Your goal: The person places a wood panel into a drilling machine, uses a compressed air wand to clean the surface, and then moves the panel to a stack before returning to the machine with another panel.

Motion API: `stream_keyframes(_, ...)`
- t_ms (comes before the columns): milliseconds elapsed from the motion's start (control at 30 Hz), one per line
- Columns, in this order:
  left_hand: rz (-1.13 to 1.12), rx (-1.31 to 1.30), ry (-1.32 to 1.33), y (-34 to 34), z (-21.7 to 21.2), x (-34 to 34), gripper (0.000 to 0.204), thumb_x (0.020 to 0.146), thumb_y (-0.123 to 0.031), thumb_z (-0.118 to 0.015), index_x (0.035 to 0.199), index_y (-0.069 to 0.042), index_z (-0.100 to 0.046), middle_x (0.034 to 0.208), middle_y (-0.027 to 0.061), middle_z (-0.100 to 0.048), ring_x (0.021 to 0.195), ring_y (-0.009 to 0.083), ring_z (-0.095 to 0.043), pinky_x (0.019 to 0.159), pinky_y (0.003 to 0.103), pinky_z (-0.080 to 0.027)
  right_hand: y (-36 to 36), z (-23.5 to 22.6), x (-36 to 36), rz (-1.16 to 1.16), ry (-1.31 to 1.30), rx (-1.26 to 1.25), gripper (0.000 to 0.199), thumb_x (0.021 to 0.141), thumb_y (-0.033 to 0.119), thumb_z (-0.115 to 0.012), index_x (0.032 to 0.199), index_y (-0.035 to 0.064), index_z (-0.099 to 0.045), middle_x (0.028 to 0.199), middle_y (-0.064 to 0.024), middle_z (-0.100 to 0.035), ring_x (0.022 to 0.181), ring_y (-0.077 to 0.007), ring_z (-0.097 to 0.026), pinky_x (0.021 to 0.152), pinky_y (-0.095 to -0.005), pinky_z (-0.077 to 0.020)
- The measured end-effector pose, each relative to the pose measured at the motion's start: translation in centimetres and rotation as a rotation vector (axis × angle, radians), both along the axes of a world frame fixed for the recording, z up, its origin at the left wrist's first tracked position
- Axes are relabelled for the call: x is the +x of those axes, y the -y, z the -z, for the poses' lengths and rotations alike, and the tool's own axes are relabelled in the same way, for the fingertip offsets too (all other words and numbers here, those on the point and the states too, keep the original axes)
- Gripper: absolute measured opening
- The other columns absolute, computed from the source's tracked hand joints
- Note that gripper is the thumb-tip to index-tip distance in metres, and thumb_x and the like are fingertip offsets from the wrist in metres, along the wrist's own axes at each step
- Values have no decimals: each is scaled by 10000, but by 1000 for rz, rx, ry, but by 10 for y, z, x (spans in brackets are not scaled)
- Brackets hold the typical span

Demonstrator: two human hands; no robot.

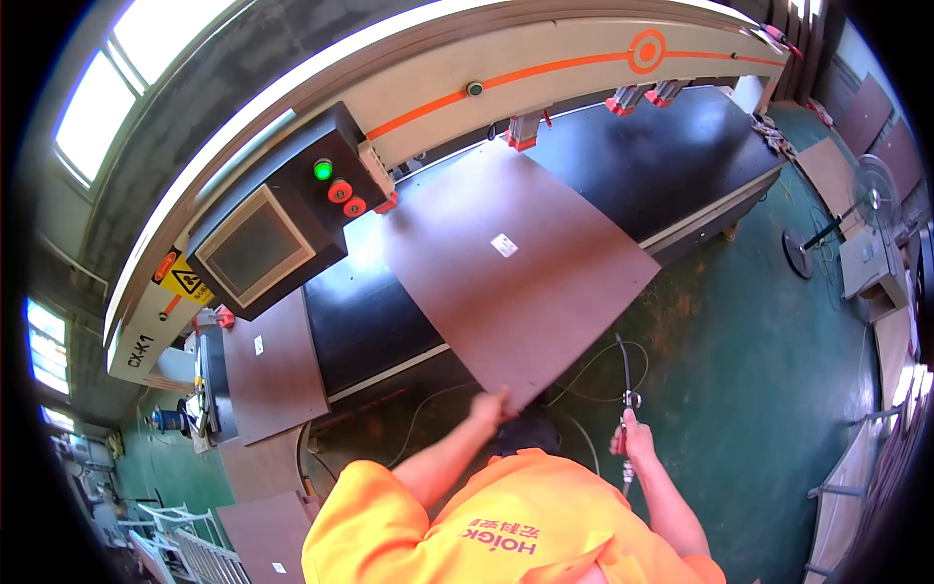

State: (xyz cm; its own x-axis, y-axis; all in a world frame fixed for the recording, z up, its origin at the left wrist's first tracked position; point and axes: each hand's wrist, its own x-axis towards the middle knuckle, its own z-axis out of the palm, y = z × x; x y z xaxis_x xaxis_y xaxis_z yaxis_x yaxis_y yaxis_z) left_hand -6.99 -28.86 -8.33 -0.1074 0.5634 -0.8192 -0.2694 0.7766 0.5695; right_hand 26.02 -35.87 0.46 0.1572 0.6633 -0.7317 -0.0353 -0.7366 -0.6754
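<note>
A large flat brown panel (545, 302) with a small white label (503, 244) lies tilted across the black machine bed (632, 175), one corner jutting toward me past the edge. My left hand (489, 407) is closed on that near corner. Off to the right, over the floor, my right hand (634, 440) is wrapped round an air blow gun (632, 400). Its thin nozzle points away from me, and a hose fitting shows below the hand. The fingers of my right hand are partly hidden.
Above the bed arches a beige machine beam (545, 63) with red-footed clamps (523, 131) and a control box (263, 243). Another brown panel (272, 370) lies at left. A thin hose (593, 365) loops over the green floor. A fan (798, 253) stands at right.
</note>
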Motion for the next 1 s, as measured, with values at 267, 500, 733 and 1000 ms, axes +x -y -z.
stream_keyframes(267,825,450,-719,-100,-102,47,354,834,-316,-588,1043,-39,-659,1035,209,-658,989,369,-625,852,458,-493,-108,39,84,264,-3,2,594,928,613,-435,698,86,-584,589,-17,-533,486,-140,-509,456,-283,-417)
stream_keyframes(500,349,283,-1534,-150,-49,-87,712,709,-468,-745,1170,40,-551,1160,243,-538,1096,416,-504,888,491,-457,-174,32,162,208,265,0,597,910,631,-458,661,97,-559,599,-3,-492,544,-146,-479,512,-287,-389)
stream_keyframes(733,335,16,-1294,-113,-70,-59,602,717,-464,-748,1026,38,-629,993,196,-582,926,345,-580,789,439,-492,-282,2,195,30,310,21,634,919,626,-447,617,79,-557,561,-1,-474,515,-137,-461,501,-282,-374)
stream_keyframes(1000,-427,-116,-433,62,-66,-2,200,829,-186,-684,920,-12,-650,845,42,-658,738,126,-570,669,282,-458,-431,1,153,-597,358,115,680,931,609,-432,569,48,-560,462,-51,-497,382,-170,-477,441,-312,-374)
